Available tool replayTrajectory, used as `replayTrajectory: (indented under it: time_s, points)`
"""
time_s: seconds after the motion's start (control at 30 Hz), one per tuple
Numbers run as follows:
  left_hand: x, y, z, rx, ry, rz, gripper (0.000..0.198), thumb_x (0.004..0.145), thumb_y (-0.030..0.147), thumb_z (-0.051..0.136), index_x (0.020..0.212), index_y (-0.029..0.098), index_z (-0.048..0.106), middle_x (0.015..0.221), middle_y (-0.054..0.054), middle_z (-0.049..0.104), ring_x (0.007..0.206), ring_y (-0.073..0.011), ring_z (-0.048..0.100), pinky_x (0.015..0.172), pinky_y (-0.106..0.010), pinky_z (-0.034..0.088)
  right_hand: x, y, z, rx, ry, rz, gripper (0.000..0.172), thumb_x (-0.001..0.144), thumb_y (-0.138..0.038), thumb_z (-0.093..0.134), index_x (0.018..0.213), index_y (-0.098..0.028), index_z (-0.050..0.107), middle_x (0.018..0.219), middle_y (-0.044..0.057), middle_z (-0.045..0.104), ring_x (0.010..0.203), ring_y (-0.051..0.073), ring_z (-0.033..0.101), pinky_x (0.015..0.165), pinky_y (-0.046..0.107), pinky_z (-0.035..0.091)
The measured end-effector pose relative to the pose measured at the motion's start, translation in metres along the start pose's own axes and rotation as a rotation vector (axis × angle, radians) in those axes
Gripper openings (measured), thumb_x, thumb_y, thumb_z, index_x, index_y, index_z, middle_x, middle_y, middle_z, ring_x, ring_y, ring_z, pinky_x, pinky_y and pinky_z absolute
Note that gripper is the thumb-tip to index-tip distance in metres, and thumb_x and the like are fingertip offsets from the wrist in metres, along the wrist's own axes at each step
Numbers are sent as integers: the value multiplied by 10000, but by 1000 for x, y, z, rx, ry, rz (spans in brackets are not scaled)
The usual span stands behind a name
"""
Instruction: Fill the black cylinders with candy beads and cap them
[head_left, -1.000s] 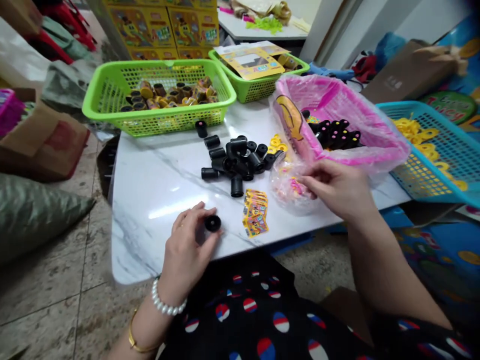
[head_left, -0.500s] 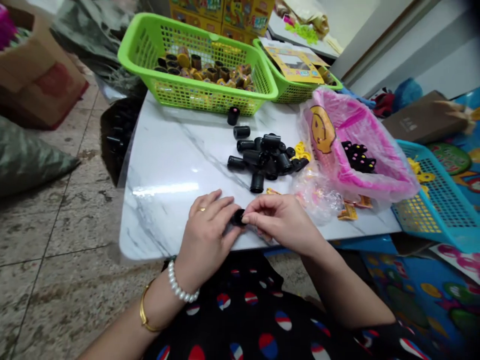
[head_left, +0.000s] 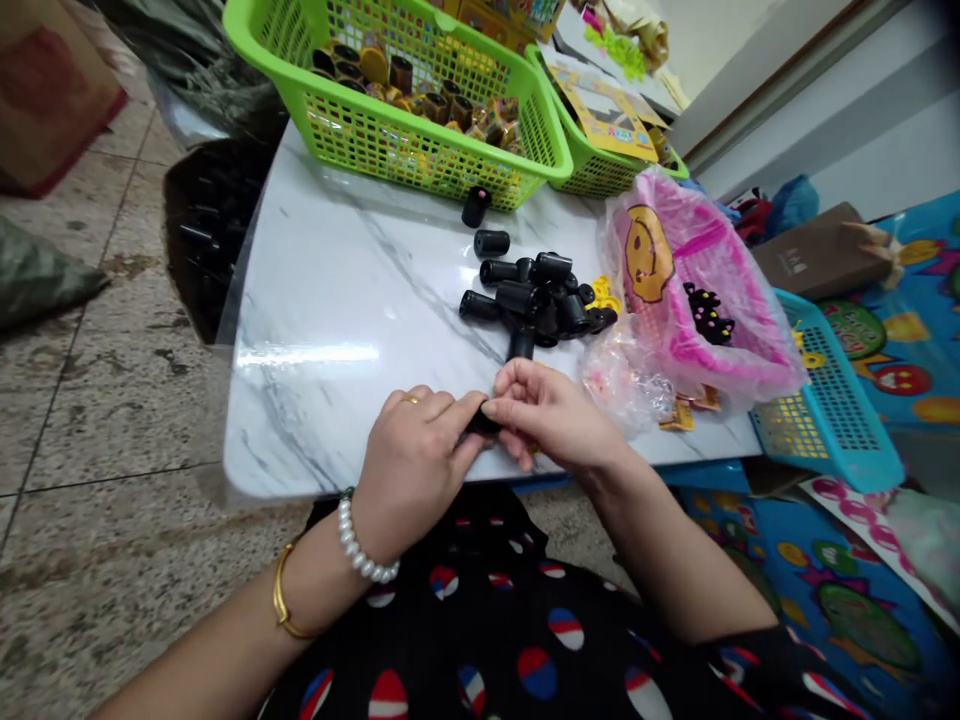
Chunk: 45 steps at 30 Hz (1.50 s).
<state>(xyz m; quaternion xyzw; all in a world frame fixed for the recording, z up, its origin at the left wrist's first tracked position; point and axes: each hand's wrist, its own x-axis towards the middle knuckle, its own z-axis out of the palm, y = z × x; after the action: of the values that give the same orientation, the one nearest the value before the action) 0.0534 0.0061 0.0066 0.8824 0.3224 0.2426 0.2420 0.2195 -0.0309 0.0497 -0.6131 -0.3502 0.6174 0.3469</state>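
Since 1 s back: R hand [head_left: 551,415] over from clear plastic bag [head_left: 619,385], now right up against L hand [head_left: 409,475].

Under both hands, big white marble-look table [head_left: 330,330]. Past the hands at far edge, big green basket [head_left: 375,130] w/ lots of tubes & yellow bits, 2nd green basket [head_left: 600,165] just beside it. Out past R hand, pink basket [head_left: 705,345] in plastic, w/ smiley face [head_left: 649,255] & blk bits [head_left: 709,325] inside; blue basket [head_left: 829,410] just past that. Straight ahead of hands, pile of blk tubes [head_left: 536,305], yellow rings [head_left: 604,295] touching its R side. Near R hand, tiny yellow cards [head_left: 679,418].

Both hands narrow, fingers pinched on one blk tube [head_left: 480,424], between the hands over front of table, mostly hidden. On L wrist, pearl bracelet [head_left: 364,545]; farther up L arm, gold bangle [head_left: 283,590].
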Motion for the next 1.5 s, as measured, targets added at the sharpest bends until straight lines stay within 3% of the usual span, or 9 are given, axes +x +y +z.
replayTrajectory:
  time_s: [0.3,0.47,0.6,0.77,0.93,1.1,1.2,1.33,1.5]
  points:
    - [0,2,1,14,2,-11,165,867,254,615,1014,188,655,757,-30,653,749,-217,559,733,-359,378,3,3,4,10,38,-86,347,753,-395,729,811,-210,441,404,-100,550,287,80,467,287,128,329]
    - [7,3,-8,-5,-76,-30,262,820,183,661,1080,200,643,775,-13,669,746,-203,583,755,-351,415,-1,16,1,82,51,-157,352,778,-455,696,811,-197,459,499,-41,629,409,118,605,401,186,486]
    - [11,7,-23,-41,-193,-80,424,781,143,669,1198,196,611,777,2,677,722,-180,601,721,-313,450,-16,22,-1,102,111,-239,258,775,-305,691,920,-184,515,642,-43,619,586,141,689,565,240,561]
    - [12,9,-38,-205,-309,-204,475,853,191,576,1327,209,535,791,27,688,634,-118,604,639,-249,469,-23,37,8,-100,161,-362,376,746,-162,661,1104,-225,565,783,-42,554,648,102,633,599,225,524]
    - [20,2,-49,-225,-238,-249,351,887,256,559,1231,207,612,831,5,687,683,-114,613,659,-249,489,-17,49,16,-217,295,-419,305,808,-174,600,1108,-216,570,760,-35,560,600,100,597,570,233,493]
    - [31,0,-52,-224,-241,-77,394,868,280,624,1259,240,591,982,-31,656,838,-138,610,612,-228,479,-15,47,9,-369,340,-522,250,826,-106,542,1053,-194,604,722,-25,608,657,126,625,675,266,504]
    - [28,-2,-42,-220,-240,-8,405,818,282,708,1208,228,614,999,-35,638,876,-148,600,740,-269,504,-10,36,0,-567,422,-660,240,828,-65,513,992,-166,658,825,36,653,791,161,635,745,287,494]
    - [15,-7,-27,-194,-63,-11,283,819,255,713,1087,193,644,965,-40,638,862,-154,594,775,-288,494,9,18,-8,-782,520,-726,236,879,-110,516,1038,-134,688,956,95,671,872,187,631,820,309,483]
    - [1,-10,-18,-115,70,56,304,808,268,727,1076,157,635,951,-67,637,878,-190,583,782,-328,495,45,3,-7,-996,434,-631,221,907,-172,524,1041,-139,697,1002,104,662,930,201,627,861,301,470]
